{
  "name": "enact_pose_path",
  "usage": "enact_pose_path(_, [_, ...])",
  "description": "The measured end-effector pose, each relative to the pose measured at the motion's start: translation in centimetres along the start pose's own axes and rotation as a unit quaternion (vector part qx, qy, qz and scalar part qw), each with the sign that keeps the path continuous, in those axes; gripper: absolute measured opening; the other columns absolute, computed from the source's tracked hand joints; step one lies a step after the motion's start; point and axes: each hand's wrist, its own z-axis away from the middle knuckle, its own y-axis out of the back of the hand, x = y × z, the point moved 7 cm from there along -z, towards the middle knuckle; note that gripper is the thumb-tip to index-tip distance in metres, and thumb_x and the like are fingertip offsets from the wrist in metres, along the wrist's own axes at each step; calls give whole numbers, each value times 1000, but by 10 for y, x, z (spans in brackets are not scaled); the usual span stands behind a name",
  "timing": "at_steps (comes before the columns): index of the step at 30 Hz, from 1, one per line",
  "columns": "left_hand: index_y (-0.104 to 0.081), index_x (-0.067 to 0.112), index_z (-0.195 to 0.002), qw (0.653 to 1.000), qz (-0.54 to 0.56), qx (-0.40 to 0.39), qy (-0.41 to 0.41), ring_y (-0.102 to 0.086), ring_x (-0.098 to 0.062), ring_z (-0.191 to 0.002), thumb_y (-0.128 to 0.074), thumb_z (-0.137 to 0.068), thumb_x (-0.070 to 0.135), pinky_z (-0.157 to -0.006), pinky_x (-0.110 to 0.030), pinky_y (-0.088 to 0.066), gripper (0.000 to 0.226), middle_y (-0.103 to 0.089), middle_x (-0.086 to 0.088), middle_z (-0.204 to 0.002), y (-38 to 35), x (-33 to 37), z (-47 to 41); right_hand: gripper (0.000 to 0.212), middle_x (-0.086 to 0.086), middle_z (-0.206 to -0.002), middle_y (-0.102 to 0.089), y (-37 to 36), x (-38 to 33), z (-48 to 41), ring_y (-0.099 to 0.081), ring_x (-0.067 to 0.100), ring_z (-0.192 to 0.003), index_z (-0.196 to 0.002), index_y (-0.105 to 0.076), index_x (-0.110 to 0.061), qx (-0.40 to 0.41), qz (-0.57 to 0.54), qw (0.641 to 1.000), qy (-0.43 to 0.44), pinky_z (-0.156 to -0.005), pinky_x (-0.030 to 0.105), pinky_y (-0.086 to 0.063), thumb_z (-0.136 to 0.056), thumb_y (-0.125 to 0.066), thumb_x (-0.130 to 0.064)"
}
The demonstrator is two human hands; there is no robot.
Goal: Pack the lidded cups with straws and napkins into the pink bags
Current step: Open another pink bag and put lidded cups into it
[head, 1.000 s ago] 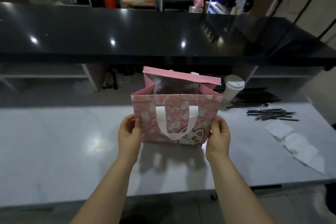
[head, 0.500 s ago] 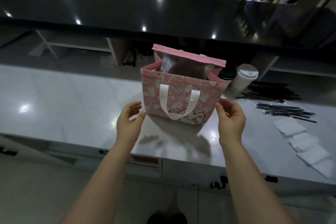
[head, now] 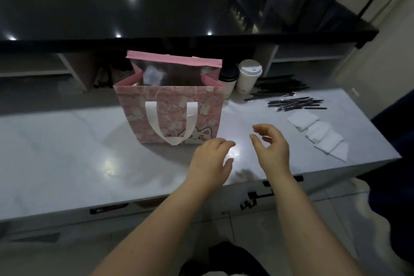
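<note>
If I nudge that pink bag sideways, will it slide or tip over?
Probably slides: the bag stands on a flat base on the glossy counter. It looks like thin paper, so a push near its open top may tip it.

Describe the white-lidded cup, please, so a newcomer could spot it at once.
On the pale counter stands an open pink bag. Two cups stand just right of it. Yours is the white-lidded cup, farther right; the black-lidded cup is nearer the bag.

We see a dim scene, ceiling lights glaring off the white counter, with wide-angle bending at edges.
</note>
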Motion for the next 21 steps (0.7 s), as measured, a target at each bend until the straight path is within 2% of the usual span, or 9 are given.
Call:
enact_pose_path(2, [-51, 19, -137, 1000, -19, -14, -11, -47, -24, -124, -57, -92, 23, -99, -41, -42, 46, -54, -2, -134, -12, 21, -26, 31, -23, -105, -61, 23, 5, -11, -56, 4, -104, -102, -61, -39, 22, 26, 999, 6, -88, 15, -43, -89, -65, -11])
enact_pose_path(5, [-43, 20, -141, 998, -58, -16, -13, -42, -25, -127, -53, -92, 21, -102, -41, -37, 50, -49, -2, -138, -25, 41, -72, 32, -19, -111, -59, 49, 14, -39, -53, 9, -112, -110, -62, -33, 33, 65, 997, 19, -95, 21, -41, -88, -66, -10])
enact_pose_path(8, [-38, 21, -143, 992, -122, -10, 8, -40, -26, -128, -52, -92, 22, -101, -42, -34, 53, -45, -3, -139, -36, 50, -119, 36, -10, -116, -60, 58, 23, -75, -49, 14, -114, -116, -63, -26, -7, 107, 993, 44, -95, 14, -33, -85, -67, -6])
enact_pose_path(13, [-41, 22, -134, 977, -185, 9, 110, -38, -26, -124, -53, -89, 24, -101, -44, -35, 47, -45, -1, -132, -40, 38, -188, 44, -3, -119, -59, 52, 32, -151, -46, 17, -113, -122, -62, -20, -98, 145, 981, 86, -93, 5, -25, -81, -71, -7])
enact_pose_path(15, [-42, 21, -131, 966, -217, 20, 141, -38, -26, -124, -54, -88, 23, -101, -44, -34, 44, -46, -2, -130, -35, 29, -215, 50, -3, -125, -56, 39, 34, -188, -42, 17, -118, -127, -59, -21, -143, 173, 969, 107, -95, 12, -25, -81, -71, -10])
enact_pose_path(21, [-36, 21, -140, 940, -276, 13, 200, -35, -28, -130, -58, -87, 30, -107, -48, -31, 58, -45, -4, -136, -15, 11, -277, 73, 2, -139, -42, -28, 30, -280, -34, 28, -127, -142, -41, -28, -275, 266, 912, 148, -104, 38, -36, -77, -74, -23])
